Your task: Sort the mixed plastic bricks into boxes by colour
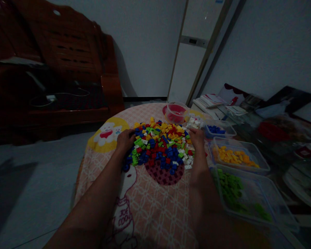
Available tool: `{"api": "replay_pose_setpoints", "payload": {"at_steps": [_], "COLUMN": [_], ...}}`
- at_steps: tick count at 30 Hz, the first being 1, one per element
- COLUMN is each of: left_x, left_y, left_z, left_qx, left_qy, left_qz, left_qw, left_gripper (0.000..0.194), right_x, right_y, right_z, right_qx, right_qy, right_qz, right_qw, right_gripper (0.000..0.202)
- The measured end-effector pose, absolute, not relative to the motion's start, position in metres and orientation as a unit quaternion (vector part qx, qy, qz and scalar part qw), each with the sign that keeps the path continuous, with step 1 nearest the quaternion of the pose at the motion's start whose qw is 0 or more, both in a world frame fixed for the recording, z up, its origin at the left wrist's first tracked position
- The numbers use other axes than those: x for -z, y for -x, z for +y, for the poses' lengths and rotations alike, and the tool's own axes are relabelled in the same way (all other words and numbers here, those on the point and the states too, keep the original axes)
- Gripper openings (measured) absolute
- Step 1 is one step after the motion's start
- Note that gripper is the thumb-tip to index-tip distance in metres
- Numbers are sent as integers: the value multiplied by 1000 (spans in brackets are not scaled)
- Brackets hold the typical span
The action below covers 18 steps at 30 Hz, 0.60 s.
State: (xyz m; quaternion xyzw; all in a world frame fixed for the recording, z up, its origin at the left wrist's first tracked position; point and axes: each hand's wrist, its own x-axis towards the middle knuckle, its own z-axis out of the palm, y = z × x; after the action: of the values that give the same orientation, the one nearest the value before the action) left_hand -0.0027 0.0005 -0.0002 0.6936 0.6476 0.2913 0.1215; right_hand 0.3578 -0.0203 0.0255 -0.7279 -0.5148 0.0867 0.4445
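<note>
A wide pile of mixed toy bricks [160,141] in red, blue, yellow, green and white lies on the cloth-covered round table [155,204]. My left hand [125,141] rests against the pile's left edge, its fingers curled toward the bricks; whether they hold one is too dark to tell. At the right edge of the pile is my right hand [197,138], with its fingertips near yellow and white bricks. What it may hold is too small to make out.
To the right stand clear boxes with blue bricks [216,129], yellow bricks [234,156] and green bricks [229,188]. A round clear tub [176,113] and white bricks [195,122] sit behind the pile. A wooden bench [75,55] is at the back left.
</note>
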Motion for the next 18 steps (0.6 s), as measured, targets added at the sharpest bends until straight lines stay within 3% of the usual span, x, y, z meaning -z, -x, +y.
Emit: {"api": "replay_pose_setpoints", "payload": {"at_steps": [4, 9, 14, 18], "left_x": [0, -1, -2, -4], "left_y": [2, 1, 1, 1], "left_z": [1, 1, 0, -1], "left_qx": [-290, -289, -285, -286], "left_qy": [-693, -692, -693, -694], "left_qz": [650, 651, 651, 650], "left_qw": [116, 119, 121, 122], "left_gripper": [39, 39, 40, 41], "right_x": [-22, -25, -30, -30], "right_y": [-340, -338, -344, -349], "right_z": [-25, -28, -26, -22], "right_qx": [-87, -89, -90, -99], "right_qy": [769, 774, 764, 740], "right_qz": [-529, -523, -502, -425], "right_qw": [350, 345, 396, 512], "right_gripper": [28, 21, 35, 32]}}
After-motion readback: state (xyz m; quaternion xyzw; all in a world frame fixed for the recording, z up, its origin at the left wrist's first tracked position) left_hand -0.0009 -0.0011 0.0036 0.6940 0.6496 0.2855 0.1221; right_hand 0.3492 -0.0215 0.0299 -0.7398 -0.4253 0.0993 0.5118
